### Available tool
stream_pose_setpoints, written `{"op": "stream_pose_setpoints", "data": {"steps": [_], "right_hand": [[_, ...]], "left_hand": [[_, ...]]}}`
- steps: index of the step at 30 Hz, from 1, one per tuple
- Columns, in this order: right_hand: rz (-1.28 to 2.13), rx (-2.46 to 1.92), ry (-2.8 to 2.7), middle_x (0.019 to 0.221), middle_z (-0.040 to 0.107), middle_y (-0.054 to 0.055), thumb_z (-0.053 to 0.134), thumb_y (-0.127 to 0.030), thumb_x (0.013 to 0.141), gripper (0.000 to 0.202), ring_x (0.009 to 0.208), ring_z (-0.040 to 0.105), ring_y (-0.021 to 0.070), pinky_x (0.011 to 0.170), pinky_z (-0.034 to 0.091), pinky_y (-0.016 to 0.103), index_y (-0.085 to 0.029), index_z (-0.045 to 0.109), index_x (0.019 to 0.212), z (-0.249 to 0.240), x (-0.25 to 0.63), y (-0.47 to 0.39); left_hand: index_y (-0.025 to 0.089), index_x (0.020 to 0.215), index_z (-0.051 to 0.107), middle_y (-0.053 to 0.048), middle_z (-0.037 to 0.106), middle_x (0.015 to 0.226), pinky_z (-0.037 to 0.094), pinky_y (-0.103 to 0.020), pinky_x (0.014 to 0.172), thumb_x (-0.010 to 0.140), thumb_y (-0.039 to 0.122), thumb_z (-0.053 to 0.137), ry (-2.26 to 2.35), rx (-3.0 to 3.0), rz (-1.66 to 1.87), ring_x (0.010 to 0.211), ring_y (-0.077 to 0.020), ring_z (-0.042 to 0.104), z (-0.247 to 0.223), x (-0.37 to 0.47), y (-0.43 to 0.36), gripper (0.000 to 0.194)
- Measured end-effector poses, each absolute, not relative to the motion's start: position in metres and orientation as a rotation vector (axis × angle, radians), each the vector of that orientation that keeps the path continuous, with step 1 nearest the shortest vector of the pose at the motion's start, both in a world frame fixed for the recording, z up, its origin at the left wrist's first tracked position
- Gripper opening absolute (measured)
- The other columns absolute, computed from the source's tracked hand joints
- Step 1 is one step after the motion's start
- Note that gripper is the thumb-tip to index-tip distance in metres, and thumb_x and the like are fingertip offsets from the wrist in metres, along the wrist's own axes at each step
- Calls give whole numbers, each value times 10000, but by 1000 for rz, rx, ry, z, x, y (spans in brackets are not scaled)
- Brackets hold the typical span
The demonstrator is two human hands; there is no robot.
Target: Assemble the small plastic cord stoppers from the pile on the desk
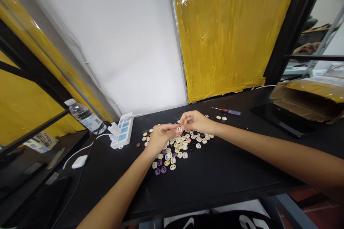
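Both hands meet above a spread of small two-holed pieces (172,167), mostly cream, some purple, yellow, pink, black and brown. My left hand (161,136) comes in from the lower left, its fingers pinching a small cream piece (180,129). From the right, my right hand (194,121) has its thumb and fingertips closed on the same piece. Its curled fingers partly hide that piece. Purple pieces (157,171) lie at the near left edge of the spread.
On the black table (215,171) are a white power strip (125,130), a water bottle (85,115), a white charger case (79,161), a screwdriver (231,111), a black flat device (285,121) and an open cardboard box (309,100). Cables run along the left.
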State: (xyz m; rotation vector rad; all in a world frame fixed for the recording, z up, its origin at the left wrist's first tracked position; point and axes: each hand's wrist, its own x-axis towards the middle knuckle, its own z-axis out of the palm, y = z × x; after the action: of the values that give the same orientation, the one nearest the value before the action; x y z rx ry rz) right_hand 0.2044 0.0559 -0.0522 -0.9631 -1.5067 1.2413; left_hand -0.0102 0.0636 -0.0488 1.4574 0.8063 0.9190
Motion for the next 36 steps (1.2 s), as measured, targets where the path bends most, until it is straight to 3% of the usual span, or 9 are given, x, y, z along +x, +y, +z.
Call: {"op": "stream_pose_setpoints", "data": {"steps": [9,15,19,30,36], "right_hand": [[1210,-927,-1466,586,653,-29,830,-214,628,182,556,577,104,578,431,256,-184,655,669,-62,199,50],[1436,-829,-1359,724,765,11,960,-312,642,422,641,696,139,660,549,278,-165,716,954,-58,208,54],[1552,-770,-1305,761,790,27,1021,-318,628,474,681,726,130,716,588,266,-147,735,965,-59,211,56],[1323,-824,-1467,673,726,-9,1003,-406,650,418,610,654,115,634,524,263,-165,717,836,-54,206,53],[865,-1082,-1498,812,757,41,809,-406,835,238,697,672,146,718,583,319,-188,723,879,-37,253,68]], "left_hand": [[150,852,893,-116,857,845,706,-480,932,506,403,1079,862,1367,970,807,-302,846,-60,-4,64,468],[170,979,902,-112,868,926,698,-398,931,639,373,1039,816,1405,960,891,-269,847,-43,-10,59,419],[174,933,901,-101,865,886,703,-371,880,596,353,1055,795,1387,957,852,-252,843,-37,-10,56,411],[153,903,891,-97,856,864,687,-393,896,572,314,1038,808,1339,989,819,-239,822,-40,-3,54,396],[201,948,889,-30,796,809,628,-278,717,676,272,899,847,1403,1124,759,-163,744,-33,-8,63,281]]}}
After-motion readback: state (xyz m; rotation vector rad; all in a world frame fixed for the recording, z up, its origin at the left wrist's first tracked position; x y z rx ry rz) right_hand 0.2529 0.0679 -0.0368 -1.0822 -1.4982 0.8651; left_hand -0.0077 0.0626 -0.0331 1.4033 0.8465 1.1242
